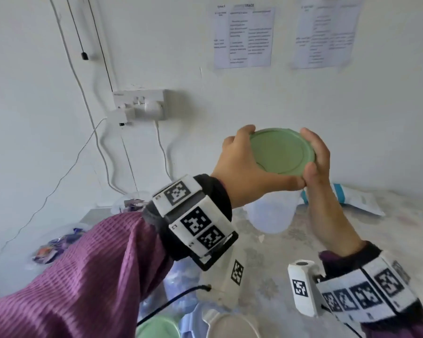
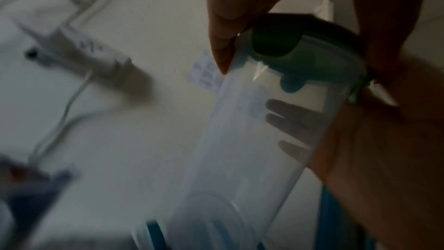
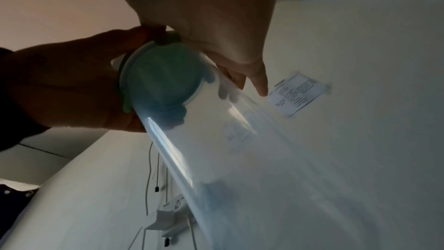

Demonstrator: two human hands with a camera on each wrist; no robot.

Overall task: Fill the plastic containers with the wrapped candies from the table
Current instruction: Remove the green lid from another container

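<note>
Both hands hold a clear plastic container (image 1: 271,213) with a round green lid (image 1: 281,152) up in the air above the table. My left hand (image 1: 242,164) grips the lid's left edge, thumb under its near rim. My right hand (image 1: 319,164) wraps the right side, its fingers lying along the container wall (image 3: 240,149) and showing through the plastic (image 2: 293,119). The container (image 2: 252,149) looks empty. In the right wrist view the lid (image 3: 163,79) sits between both hands. Wrapped candies (image 1: 56,245) lie in clear packaging at the table's far left.
A green lid (image 1: 156,328) and a white-lidded container (image 1: 232,325) sit at the near edge. A blue and white packet (image 1: 352,196) lies at the back right on the flowered tablecloth (image 1: 291,276). A wall socket (image 1: 142,103) with plugs and hanging cables is behind.
</note>
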